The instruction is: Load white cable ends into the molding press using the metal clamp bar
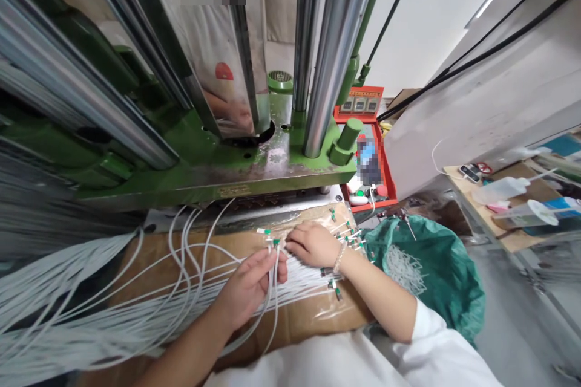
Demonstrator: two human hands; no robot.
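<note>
My left hand (254,281) is closed round white cables (276,290), which hang down in loops below the fingers. At their upper ends, just above my fingertips, sits a small green connector (276,242). Right beside it is my right hand (314,244), its fingers bent and pressed together; what they pinch, if anything, is hidden. Another green connector (267,231) with a white end lies just beyond. Under both hands, many white cables run across brown cardboard (290,320), with more green ends (338,294) spread to the right of my right hand.
A green press with steel columns (324,72) rises directly in front. Behind it at right is a red box (389,187) with buttons. A green bag (454,278) with white scraps stands at right. Bottles (499,191) lie on a side table. Long cable bundles (54,290) fill the left.
</note>
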